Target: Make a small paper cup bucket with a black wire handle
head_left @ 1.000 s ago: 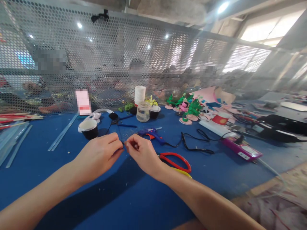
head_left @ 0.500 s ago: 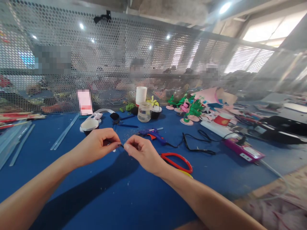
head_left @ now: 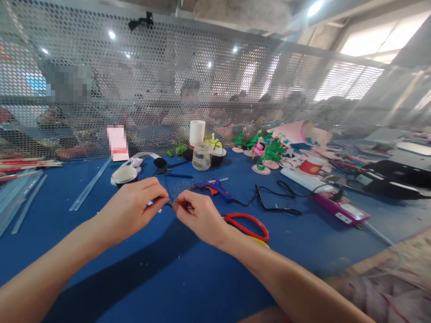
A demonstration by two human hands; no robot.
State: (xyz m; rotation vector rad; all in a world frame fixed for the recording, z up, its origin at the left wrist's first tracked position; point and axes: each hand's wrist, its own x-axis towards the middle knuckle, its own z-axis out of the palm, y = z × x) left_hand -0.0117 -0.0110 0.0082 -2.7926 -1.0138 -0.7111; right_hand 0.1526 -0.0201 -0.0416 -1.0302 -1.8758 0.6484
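My left hand (head_left: 136, 206) and my right hand (head_left: 198, 215) meet above the blue table (head_left: 161, 278), thumbs and fingertips pinched. Between them runs a short, thin dark strand (head_left: 169, 205), mostly hidden by the fingers; its kind is too small to tell. Just beyond my right hand lies a blue glue gun (head_left: 215, 188) with an orange trigger. Red-handled scissors (head_left: 249, 226) rest beside my right wrist, partly covered by it. Behind my left hand stands a dark paper cup with a white rim (head_left: 125, 176).
A glass jar (head_left: 202, 157), stacked white cups (head_left: 197, 133) and green paper plants (head_left: 272, 152) stand along the perforated metal screen (head_left: 151, 89). Clear glue sticks (head_left: 20, 197) lie at left. At right are a purple power strip (head_left: 341, 210) and a black cable (head_left: 269, 204).
Both hands keep their pinch on the dark strand, with the fingers shifted slightly. The whole view has moved a little.
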